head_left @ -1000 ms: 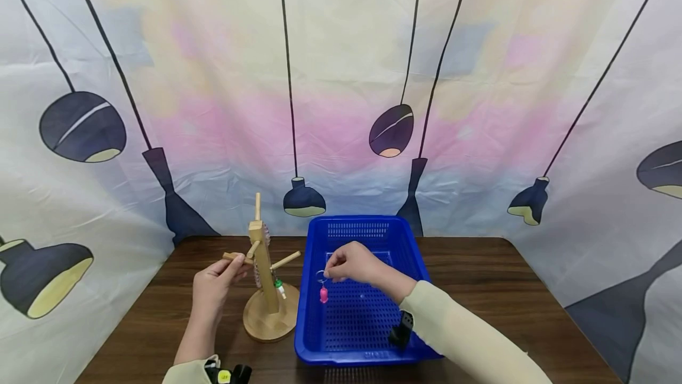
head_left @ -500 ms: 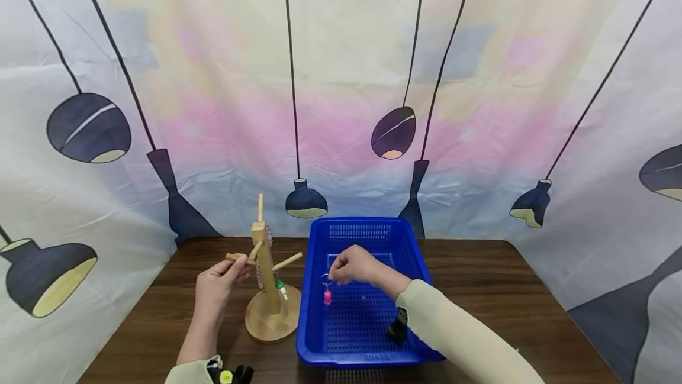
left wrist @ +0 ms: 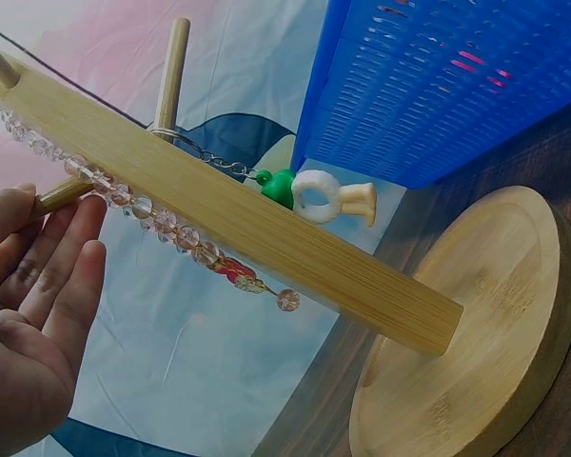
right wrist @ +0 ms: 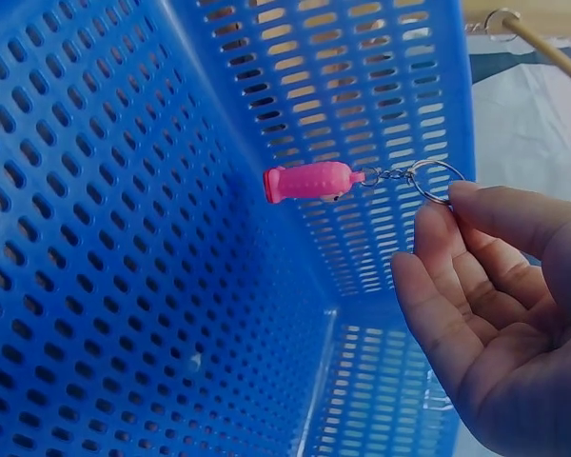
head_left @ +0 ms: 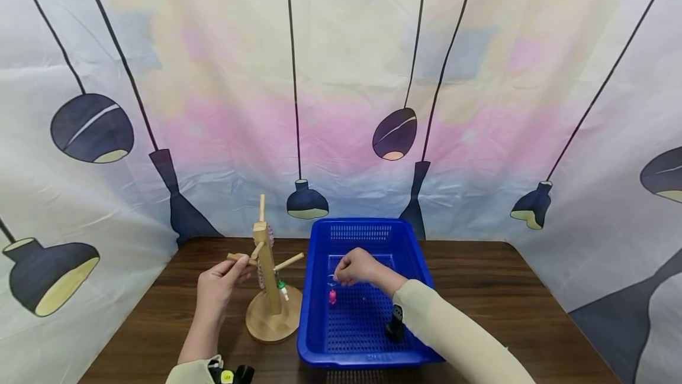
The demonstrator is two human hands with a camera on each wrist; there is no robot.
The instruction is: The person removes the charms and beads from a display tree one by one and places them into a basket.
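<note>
Over the blue basket (head_left: pixel 367 360), my right hand (head_left: pixel 358 267) pinches the metal ring of a pink keychain (right wrist: pixel 309 181) between thumb and forefinger. The pink charm dangles from its short chain, inside the basket's walls. On the left, my left hand (head_left: pixel 218 283) pinches a peg of the wooden stand (head_left: pixel 270 271) between thumb and fingers. From another peg hangs a keychain with a green and white charm (left wrist: pixel 309 195). A pink beaded bracelet (left wrist: pixel 162 224) hangs along the post on the left hand's side.
The stand's round base (head_left: pixel 273 331) rests on the dark wood table (head_left: pixel 469 289), close beside the basket's left wall. A cloth backdrop (head_left: pixel 341 106) with printed lamps hangs behind the table. Upper pegs stick out from the post.
My right hand, with the pink keychain, has shifted slightly to the right over the basket. The left hand keeps its pinch on the peg. The whole head view has drifted a little.
</note>
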